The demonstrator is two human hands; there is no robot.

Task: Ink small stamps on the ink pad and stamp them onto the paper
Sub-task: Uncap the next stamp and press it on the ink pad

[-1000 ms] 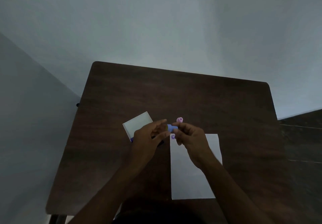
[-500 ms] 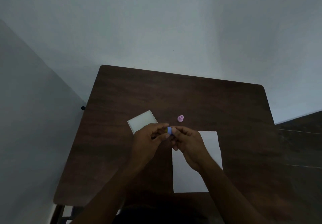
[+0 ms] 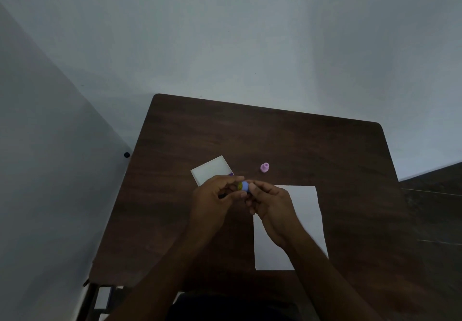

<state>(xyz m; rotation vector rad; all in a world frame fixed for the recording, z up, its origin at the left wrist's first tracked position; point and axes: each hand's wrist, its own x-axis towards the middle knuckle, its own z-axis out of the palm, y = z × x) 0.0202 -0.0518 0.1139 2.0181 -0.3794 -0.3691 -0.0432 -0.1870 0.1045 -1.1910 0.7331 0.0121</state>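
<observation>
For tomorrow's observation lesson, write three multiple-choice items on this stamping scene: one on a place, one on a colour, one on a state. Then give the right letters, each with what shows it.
1. Where is the pink stamp?
A. Standing alone on the table, beyond the paper
B. Lying on the paper
C. Held in the left hand

2. What colour is the small stamp held between the hands?
A. Red
B. Blue
C. Green

3. What is the state of the two hands?
A. Both flat on the table
B. One is out of view
C. The left hand and the right hand meet at the blue stamp

Answers:
1 A: it stands apart on bare wood, past the sheet's far edge.
2 B: its body shows blue between the fingertips.
3 C: the fingers of both hands close around it, above the table.
</observation>
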